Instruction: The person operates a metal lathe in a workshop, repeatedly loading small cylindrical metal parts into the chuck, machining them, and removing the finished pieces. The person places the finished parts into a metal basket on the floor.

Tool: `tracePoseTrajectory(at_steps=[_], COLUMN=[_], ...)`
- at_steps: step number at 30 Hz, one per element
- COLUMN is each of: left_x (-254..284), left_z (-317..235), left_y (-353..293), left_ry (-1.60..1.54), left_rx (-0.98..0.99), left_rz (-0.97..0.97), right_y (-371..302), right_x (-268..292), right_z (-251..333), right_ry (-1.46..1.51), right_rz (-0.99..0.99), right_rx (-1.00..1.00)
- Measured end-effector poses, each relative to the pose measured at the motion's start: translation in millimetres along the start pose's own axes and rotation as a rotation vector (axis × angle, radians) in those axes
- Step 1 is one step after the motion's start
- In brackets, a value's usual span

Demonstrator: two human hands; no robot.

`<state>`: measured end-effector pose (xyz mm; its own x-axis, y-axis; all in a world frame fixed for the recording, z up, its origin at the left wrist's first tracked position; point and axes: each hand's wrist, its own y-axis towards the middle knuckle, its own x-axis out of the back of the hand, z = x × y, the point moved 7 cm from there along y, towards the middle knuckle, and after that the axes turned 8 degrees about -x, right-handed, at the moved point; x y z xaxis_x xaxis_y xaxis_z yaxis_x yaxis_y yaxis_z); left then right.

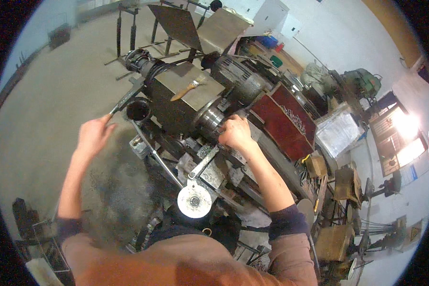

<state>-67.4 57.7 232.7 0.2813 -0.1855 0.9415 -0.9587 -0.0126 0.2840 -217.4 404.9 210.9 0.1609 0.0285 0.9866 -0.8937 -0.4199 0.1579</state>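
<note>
A small lathe-like machine stands before me, with a dark box-shaped headstock and a shiny round metal chuck (210, 118) on its right side. My right hand (235, 133) is at the face of this chuck, fingers curled together; whatever they pinch is hidden behind them. Out to the left, my left hand (93, 137) is closed round the lower end of a long metal lever (127, 99), which slants up to the machine's far left end. Lying on the headstock's flat top is a brush (186, 90) with a wooden handle.
Below the chuck are a slide with a crank arm (204, 162) and a pale round handwheel (194, 200). A red tray (286, 121) holding small metal pieces sits to the right, beside a motor (238, 76). Hand tools and a cardboard box (316, 166) lie farther right.
</note>
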Motion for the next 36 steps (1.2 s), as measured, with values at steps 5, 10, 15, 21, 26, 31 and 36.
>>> tracePoseTrajectory(at_steps=[5, 10, 15, 21, 26, 31, 36], left_x=[-8.1, -33.2, -33.9, -47.3, -34.2, -42.4, -43.4], left_z=[77.5, 94.5, 97.4, 128.1, 249.3, 299.6, 301.1], left_y=[-82.3, -106.8, -95.6, -89.2, -52.9, -6.4, -3.5], left_ry=[-0.012, -0.070, -0.065, 0.184, 0.493, 0.600, 0.555], left_rx=[0.271, 0.382, 0.296, 0.284, 0.055, 0.002, 0.179], left_rz=[0.105, 0.161, 0.093, 0.102, 0.063, -0.011, 0.057], right_y=[6.5, 11.2, 12.3, 11.8, 8.3, 8.2, 9.3], right_x=[-9.8, -12.5, -5.2, -8.1, 2.6, 1.2, -9.7], right_z=[-4.4, -2.1, 4.5, 2.9, 13.6, 5.6, -2.0], right_ry=[-0.051, -0.039, 0.064, 0.051, 0.070, 0.045, 0.115], right_rz=[0.130, 0.176, 0.233, 0.256, 0.195, 0.151, 0.149], right_rx=[-0.075, -0.063, -0.053, -0.047, 0.003, 0.026, -0.020])
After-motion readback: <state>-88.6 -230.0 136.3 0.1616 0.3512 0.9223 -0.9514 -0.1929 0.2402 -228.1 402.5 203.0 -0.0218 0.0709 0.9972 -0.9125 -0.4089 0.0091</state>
